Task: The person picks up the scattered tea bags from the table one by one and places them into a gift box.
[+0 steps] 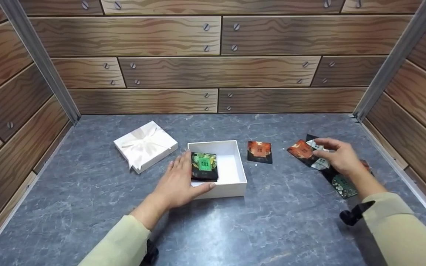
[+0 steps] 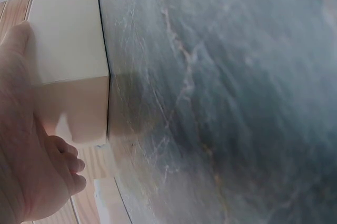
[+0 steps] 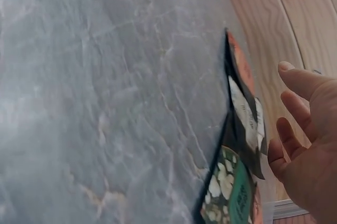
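A white open box sits mid-table with green-and-black sachets lying at the left inside it. My left hand rests around its near left corner, thumb along the front wall and straight fingers along the left side. In the left wrist view, the thumb lies against the box. At the right, my right hand hovers with fingers apart over overlapping sachets: an orange one, a pale one and a dark green one. The right wrist view shows a gap between hand and sachets.
Behind and left of the box lies a white lid with a ribbon bow. A single orange-and-black sachet lies just right of the box. Wood-patterned walls enclose the grey marbled table at the back and sides.
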The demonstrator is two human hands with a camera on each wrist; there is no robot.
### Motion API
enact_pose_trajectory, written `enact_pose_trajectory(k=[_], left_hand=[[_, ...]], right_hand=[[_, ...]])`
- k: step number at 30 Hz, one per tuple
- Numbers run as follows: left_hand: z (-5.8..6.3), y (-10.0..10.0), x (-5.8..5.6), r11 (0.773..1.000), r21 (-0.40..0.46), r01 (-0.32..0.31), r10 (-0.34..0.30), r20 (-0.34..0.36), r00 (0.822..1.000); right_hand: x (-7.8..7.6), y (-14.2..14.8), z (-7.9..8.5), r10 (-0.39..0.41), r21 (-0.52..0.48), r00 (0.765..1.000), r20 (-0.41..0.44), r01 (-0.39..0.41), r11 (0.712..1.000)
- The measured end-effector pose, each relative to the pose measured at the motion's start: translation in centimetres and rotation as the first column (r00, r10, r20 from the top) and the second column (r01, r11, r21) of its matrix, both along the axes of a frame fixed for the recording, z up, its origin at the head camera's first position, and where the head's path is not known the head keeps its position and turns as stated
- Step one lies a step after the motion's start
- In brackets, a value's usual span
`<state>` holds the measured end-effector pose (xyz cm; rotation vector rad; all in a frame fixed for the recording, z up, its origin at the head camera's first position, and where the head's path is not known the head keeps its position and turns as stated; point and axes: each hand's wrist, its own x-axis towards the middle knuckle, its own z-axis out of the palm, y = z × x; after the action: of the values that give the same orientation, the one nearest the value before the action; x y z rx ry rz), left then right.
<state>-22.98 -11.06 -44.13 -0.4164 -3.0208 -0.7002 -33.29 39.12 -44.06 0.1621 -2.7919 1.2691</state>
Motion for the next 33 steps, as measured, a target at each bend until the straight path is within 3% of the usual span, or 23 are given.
enact_pose_trajectory(k=[8,14,28,33], left_hand=[[-0.3,0.0,0.0,1.0,-0.002,-0.002,0.002,-0.005,1.0],[-0.1,0.0,0.1,1.0,-0.004,-0.001,0.001,0.0,1.0],[0.1,0.1,-0.1,1.0,0.0,-0.001,0.001,0.014,1.0],[0.0,0.0,0.0,1.0,-0.004,-0.002,0.002,0.01,1.0]], right_hand=[[-0.7,-1.0,-1.5,0.029,0.019,0.999,0.042,-0.03,0.999],[-1.0,-1.3,-2.4,0.066,0.051,0.998,-0.011,-0.065,0.997],[-1.4,-1.3,-2.1,0.102,0.136,0.995,0.007,-0.102,0.985],[-1.5,-1.6,-2.0,0.108,0.149,0.993,-0.04,-0.101,0.984]])
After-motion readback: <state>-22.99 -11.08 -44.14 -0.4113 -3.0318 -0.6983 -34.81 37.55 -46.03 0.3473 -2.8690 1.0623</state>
